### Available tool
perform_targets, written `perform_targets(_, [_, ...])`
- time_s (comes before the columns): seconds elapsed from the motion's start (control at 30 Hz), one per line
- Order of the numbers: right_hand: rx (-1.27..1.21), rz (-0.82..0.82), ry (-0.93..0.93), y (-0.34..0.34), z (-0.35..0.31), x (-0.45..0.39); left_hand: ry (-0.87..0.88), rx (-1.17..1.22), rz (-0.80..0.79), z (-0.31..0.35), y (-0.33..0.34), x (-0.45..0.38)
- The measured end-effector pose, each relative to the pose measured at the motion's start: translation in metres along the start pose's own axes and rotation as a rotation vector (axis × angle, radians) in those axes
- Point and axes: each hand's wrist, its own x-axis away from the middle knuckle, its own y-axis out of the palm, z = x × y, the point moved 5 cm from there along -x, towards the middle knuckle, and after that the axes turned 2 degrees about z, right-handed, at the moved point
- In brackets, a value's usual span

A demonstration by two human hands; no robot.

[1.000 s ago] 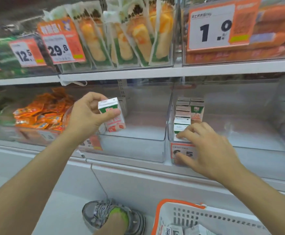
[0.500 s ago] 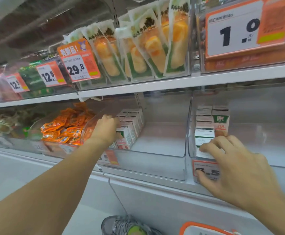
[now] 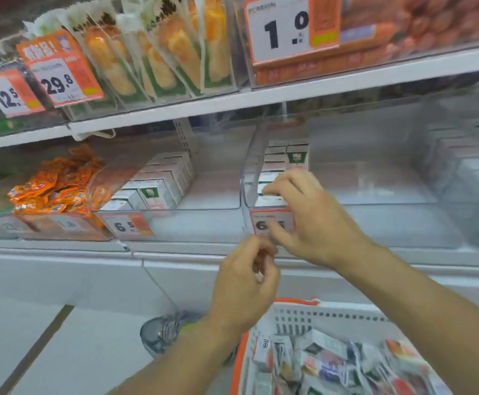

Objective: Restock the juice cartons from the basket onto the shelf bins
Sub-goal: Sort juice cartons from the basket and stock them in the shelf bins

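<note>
One head-worn wide-angle view looks forward and down, close to the shelf bins [image 3: 204,206] and basket [image 3: 295,303].

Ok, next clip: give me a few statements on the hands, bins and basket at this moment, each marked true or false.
1. The left hand holds a juice carton. False: its fingers are loosely curled and hold nothing.
2. The right hand is at the front of the right bin. True.
3. The left bin has cartons lined along its left side. True.
4. The basket is empty. False: it holds many cartons and packets.
5. Both bins' price tags read 29.8. False: the left bin's tag starts with 6.
</note>
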Motion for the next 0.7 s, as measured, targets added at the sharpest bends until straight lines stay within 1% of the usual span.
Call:
perform_targets(0.07, [-0.09, 0.181, -0.015, -0.023, -0.011, 0.022, -0.181, 0.064, -0.256, -0.003, 0.045, 0.046])
perform_targets(0.1, [-0.132, 0.188, 0.02, -0.028, -0.011, 0.044, -0.243, 0.073, -0.407, -0.004, 0.07, 0.074])
perform_targets(0.13, [-0.181, 0.141, 0.084, -0.028, -0.007, 0.07, -0.274, 0.065, -0.553, -0.004, 0.091, 0.101])
perform_targets(0.17, [-0.24, 0.041, 0.184, -0.021, 0.002, 0.101, -0.285, 0.047, -0.695, -0.007, 0.11, 0.127])
perform_targets(0.27, [-0.4, -0.332, 0.587, 0.016, 0.037, 0.219, -0.346, -0.059, -1.059, -0.02, 0.148, 0.195])
perform_targets(0.33, [-0.411, -0.535, 0.736, 0.035, 0.051, 0.292, -0.413, -0.092, -1.242, -0.027, 0.162, 0.232])
perform_targets(0.4, [-0.376, -0.8, 0.804, 0.049, 0.054, 0.349, -0.449, -0.125, -1.323, -0.032, 0.166, 0.259])
perform_targets(0.47, [-0.296, -1.073, 0.789, 0.056, 0.053, 0.382, -0.435, -0.179, -1.351, -0.036, 0.164, 0.277])
perform_targets(0.5, [-0.269, -1.17, 0.764, 0.058, 0.051, 0.389, -0.407, -0.206, -1.365, -0.037, 0.163, 0.284])
perform_targets(0.57, [-0.256, -1.288, 0.716, 0.061, 0.046, 0.392, -0.341, -0.259, -1.39, -0.039, 0.165, 0.298])
perform_targets(0.7, [-0.169, -1.491, 0.572, 0.075, 0.029, 0.387, -0.288, -0.281, -1.355, -0.038, 0.171, 0.301])
